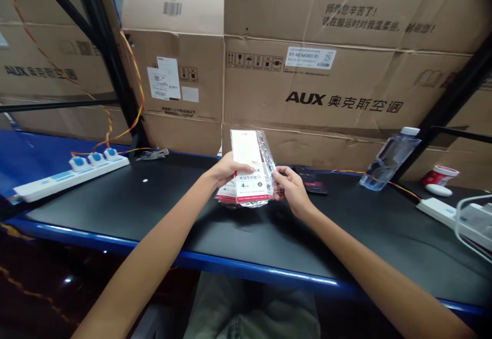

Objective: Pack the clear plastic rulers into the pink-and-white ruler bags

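Note:
A clear plastic bag [264,162] of an exam ruler set [249,167] with a white and red paper card is up in front of me, above the black tabletop [115,211]. My left hand [226,170] grips its left side, thumb over the card. My right hand [292,191] holds the right edge of the bag. A second red and white card [226,194] shows low at the left of the package, partly hidden behind the front one.
A white power strip with blue switches [73,180] lies at left. At right are a plastic water bottle [390,159], a red and white cup [440,176] and another power strip [438,212]. A dark flat box [313,182] lies behind my right hand. Stacked cardboard boxes [307,90] fill the back.

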Available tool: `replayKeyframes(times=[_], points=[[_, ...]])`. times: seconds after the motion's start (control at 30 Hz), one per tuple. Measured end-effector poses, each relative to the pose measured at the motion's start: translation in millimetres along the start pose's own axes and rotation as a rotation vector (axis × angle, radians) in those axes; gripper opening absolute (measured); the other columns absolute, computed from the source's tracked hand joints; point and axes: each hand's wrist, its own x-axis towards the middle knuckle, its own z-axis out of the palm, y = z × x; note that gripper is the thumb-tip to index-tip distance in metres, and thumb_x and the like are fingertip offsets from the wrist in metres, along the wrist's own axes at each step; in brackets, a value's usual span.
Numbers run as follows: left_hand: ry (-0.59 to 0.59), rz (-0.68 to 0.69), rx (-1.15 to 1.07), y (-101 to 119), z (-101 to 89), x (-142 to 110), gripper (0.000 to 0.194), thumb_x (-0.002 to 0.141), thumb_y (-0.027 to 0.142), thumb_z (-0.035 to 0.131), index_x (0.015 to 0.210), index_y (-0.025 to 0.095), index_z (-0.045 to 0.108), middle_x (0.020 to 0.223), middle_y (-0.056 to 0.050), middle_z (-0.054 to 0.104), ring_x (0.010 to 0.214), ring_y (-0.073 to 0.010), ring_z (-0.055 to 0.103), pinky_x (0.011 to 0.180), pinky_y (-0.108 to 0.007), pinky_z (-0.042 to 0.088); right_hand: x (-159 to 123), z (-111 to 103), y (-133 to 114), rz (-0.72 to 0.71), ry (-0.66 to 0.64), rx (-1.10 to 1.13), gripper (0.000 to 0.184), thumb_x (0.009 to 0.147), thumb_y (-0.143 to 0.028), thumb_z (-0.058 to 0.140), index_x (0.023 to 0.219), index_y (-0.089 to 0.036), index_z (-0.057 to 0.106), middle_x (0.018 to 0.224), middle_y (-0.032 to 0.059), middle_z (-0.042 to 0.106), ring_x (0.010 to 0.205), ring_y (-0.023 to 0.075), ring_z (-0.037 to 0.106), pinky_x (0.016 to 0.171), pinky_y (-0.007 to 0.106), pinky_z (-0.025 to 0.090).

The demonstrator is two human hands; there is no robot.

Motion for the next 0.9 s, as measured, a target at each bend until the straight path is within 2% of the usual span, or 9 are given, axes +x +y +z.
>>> replayKeyframes(times=[0.33,0.57,0.9], points=[[0.023,-0.038,0.017,1,-2.0,0,0.046,0.055,0.006,0.08,0.099,0.009,0.069,0.093,-0.012,0.076,0.079,-0.0253,0.073,0.078,-0.039,0.058,-1,0,-2,-0.01,-0.019,0.018,0.028,0.083,-0.044,0.067,0.089,-0.023,0.05,0.055,-0.0066,0.055,0.038,0.0099,0.049,0.037,0.02,0.034],[0.117,-0.023,-0.024,3,-6.2,4,0.041,0.056,0.007,0.074,0.097,0.011,0.067,0.085,-0.009,0.075,0.075,-0.0251,0.071,0.071,-0.039,0.059,0,-1,-1,-0.01,-0.015,0.009,0.023,0.082,-0.039,0.065,0.085,-0.022,0.05,0.052,-0.0076,0.051,0.037,0.0082,0.042,0.034,0.019,0.031],[0.272,0.075,-0.102,7,-13.1,8,0.039,0.054,0.012,0.066,0.093,0.012,0.063,0.078,-0.007,0.071,0.075,-0.0257,0.07,0.075,-0.041,0.059,-1,0,2,-0.036,-0.056,-0.035,0.016,0.082,-0.034,0.061,0.083,-0.023,0.048,0.05,-0.0087,0.041,0.04,0.0089,0.036,0.031,0.019,0.024]])
